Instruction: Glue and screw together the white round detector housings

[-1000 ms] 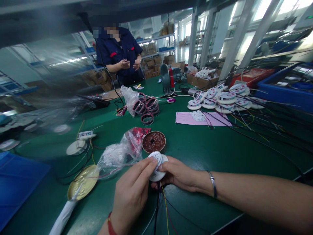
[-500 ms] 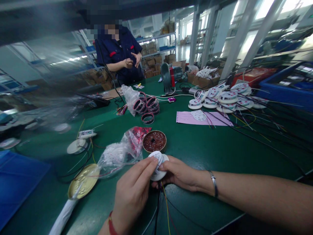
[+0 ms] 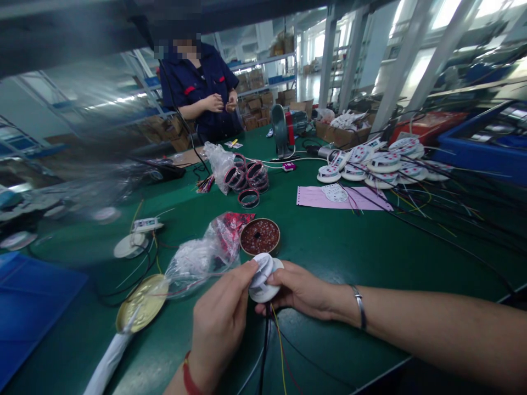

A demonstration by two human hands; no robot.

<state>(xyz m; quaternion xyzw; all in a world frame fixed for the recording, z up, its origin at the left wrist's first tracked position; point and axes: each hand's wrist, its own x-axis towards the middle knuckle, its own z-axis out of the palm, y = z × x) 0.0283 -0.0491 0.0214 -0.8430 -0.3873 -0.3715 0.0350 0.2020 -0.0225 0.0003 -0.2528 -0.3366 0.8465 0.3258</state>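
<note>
White plastic disc [image 3: 261, 270], thin and round, tilts over a thicker circular white base [image 3: 263, 295], both held above the near part of the smooth green worktop [image 3: 349, 258]. The left hand [image 3: 220, 315] pinches the disc by its left rim; the right hand [image 3: 302, 291] is clamped around the base, thumb on top. The hands are close together, with the two pieces between them. A smooth black cable [image 3: 264, 343] and a thin yellow wire [image 3: 280, 351] hang from beneath the base toward the near edge.

Just beyond the hands sits a shallow round tin [image 3: 260, 237] with a glossy, speckled reddish-brown fill. Left of it lies a crinkled clear plastic bag [image 3: 193, 260], and nearer the left edge a shiny gold-coloured lid [image 3: 144, 302] carries the tip of a white-wrapped tool [image 3: 109, 359]. Toward the right edge, a pink paper sheet [image 3: 307, 198] with a perforated margin lies flat before heaped round white units [image 3: 382, 163]. A metal blower [image 3: 282, 134] with a red band stands near the far edge.
</note>
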